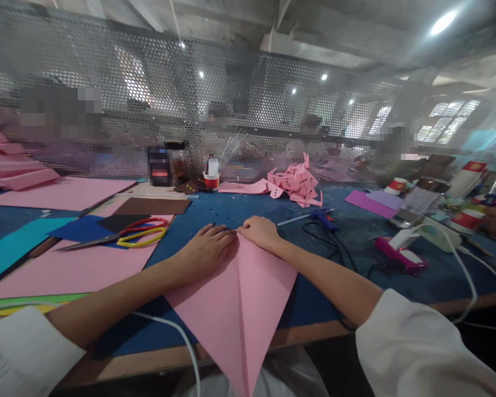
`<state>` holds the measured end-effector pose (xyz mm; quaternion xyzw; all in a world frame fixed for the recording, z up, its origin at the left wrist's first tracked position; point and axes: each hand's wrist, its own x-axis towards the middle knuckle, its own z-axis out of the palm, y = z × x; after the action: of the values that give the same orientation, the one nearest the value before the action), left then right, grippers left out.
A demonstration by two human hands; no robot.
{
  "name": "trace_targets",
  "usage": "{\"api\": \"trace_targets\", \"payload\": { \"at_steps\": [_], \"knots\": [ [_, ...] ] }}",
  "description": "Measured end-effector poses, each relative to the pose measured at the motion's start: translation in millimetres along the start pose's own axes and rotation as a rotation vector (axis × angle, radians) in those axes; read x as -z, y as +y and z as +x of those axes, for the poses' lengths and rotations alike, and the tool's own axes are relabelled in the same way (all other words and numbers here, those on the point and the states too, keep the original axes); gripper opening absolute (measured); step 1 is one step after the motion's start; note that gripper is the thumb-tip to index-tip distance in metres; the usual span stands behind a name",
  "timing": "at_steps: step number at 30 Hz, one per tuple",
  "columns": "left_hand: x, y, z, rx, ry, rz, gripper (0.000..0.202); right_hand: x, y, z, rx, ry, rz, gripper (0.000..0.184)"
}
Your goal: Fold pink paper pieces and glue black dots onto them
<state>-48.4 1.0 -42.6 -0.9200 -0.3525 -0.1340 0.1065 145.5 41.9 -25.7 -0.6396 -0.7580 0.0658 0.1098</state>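
A large sheet of pink paper [215, 309], with a crease down its middle, lies at the blue table's front. Its pointed lower end hangs past the edge towards my lap. My left hand [213, 245] rests flat on its upper left part, fingers stretched out. At the top of the crease, my right hand [261, 231] is closed with curled fingers, gripping the paper's far edge; its fingertips are partly hidden. Scissors [140, 234] with red and yellow handles lie left of my hands on coloured sheets.
A blue glue gun [325, 219] and a magenta glue gun [403, 256] lie to the right with cables. Pink cut-outs [295, 182] and a paper cup [211, 179] stand at the back before a perforated metal screen [256, 110]. A clear jar [421, 204] stands at right.
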Motion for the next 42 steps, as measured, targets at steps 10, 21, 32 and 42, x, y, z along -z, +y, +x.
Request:
{"api": "trace_targets", "payload": {
  "at_steps": [10, 21, 32, 42],
  "knots": [
    [4.7, -6, 4, 0.275, 0.052, -0.610, 0.038, -1, 8, 0, 0.113, 0.040, 0.207, 0.036],
    [15.2, -29, 6, 0.592, 0.069, -1.147, 0.037, 6, 3, -8, 0.437, 0.090, 0.628, 0.041],
    [27.0, -12, 6, 0.595, 0.113, -1.274, 0.027, 7, 1, -14, 0.477, 0.025, 0.818, 0.029],
    [37.8, -6, 7, 0.621, 0.134, -1.239, 0.023, 11, -3, -20, 0.486, -0.005, 0.830, 0.023]
  ]
}}
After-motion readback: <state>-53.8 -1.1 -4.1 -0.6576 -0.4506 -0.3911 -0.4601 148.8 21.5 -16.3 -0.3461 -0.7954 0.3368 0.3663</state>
